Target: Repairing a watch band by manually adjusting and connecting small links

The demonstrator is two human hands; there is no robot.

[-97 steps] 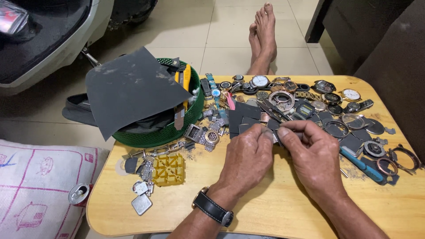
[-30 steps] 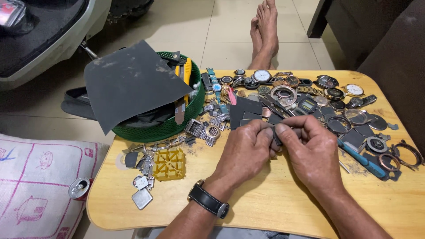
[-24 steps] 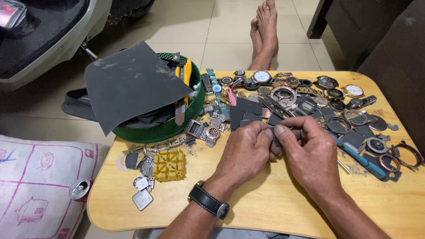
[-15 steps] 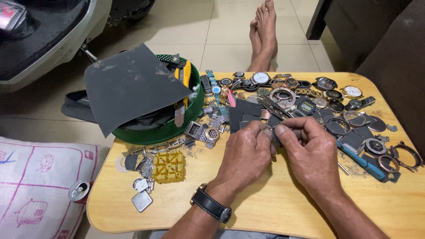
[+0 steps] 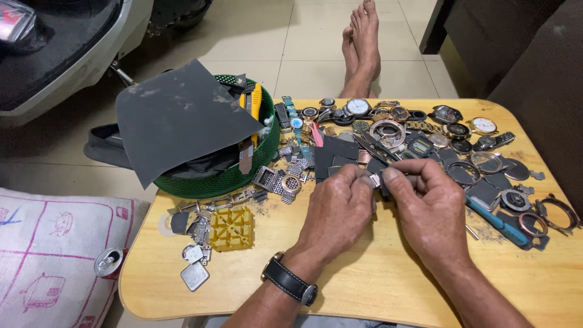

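My left hand and my right hand meet above the middle of a low wooden table. Together their fingertips pinch a small metal watch part, mostly hidden by the fingers. A black-strapped wristwatch sits on my left wrist. Just beyond the hands lie small dark sandpaper pieces and a spread of watches and watch parts.
A green basket at the table's left holds a large dark sandpaper sheet and a yellow cutter. A yellow plastic holder and a blue-handled tool lie on the table. My bare feet rest beyond; a patterned cushion lies left.
Both hands stay together on the small part with only slight finger shifts. The view has moved a little.
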